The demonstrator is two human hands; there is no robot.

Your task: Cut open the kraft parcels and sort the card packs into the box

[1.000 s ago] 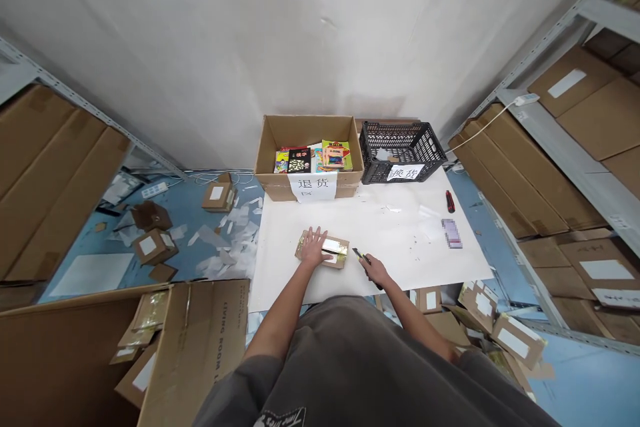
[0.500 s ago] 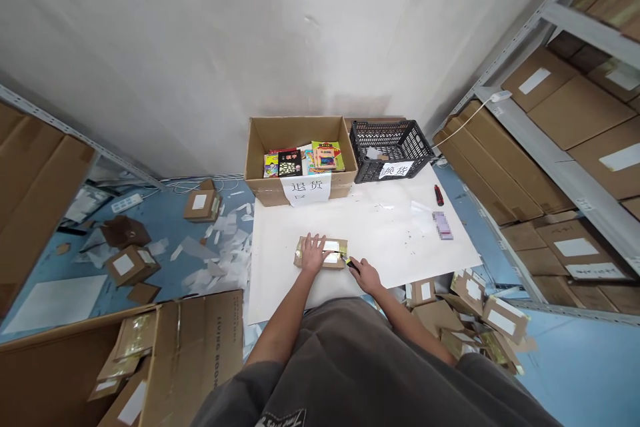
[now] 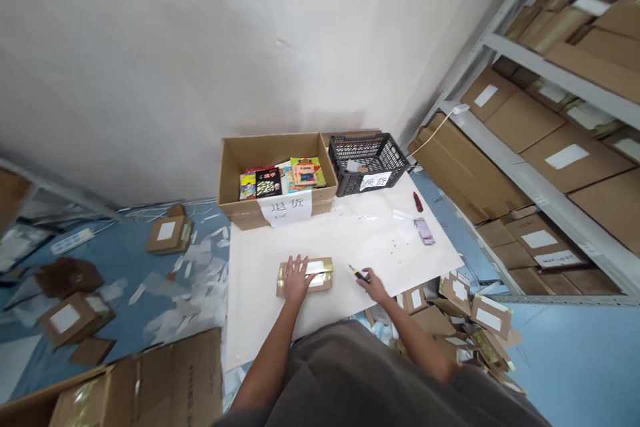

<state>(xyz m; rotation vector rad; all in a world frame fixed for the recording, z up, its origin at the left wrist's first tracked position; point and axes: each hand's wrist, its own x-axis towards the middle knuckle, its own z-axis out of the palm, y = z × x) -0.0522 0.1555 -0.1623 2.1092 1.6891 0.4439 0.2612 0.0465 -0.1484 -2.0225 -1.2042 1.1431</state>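
A small taped cardboard box (image 3: 324, 268) with white labels lies on the white tabletop (image 3: 255, 310). Across its left part my left hand (image 3: 297, 280) rests from above, fingers spread out over the cardboard. A seam along the upper face of the box appears slit. To the right of the box, apart from it, my right hand (image 3: 374, 285) grips a black and yellow utility knife (image 3: 358, 273). Its blade end points up and to the left, over the table.
An open carton of books (image 3: 277, 212) and a black plastic crate (image 3: 370, 180) stand along the table's back. A red-and-black tool (image 3: 418, 201) lies at the right, beside a blurred purple item (image 3: 424, 231). Paper scraps (image 3: 185, 293) and small boxes litter the floor; shelves (image 3: 520, 153) stand right.
My right hand has drawn the knife away from the box's right end, out to the right. My left hand stays on the box. The whole view has shifted and tilted.
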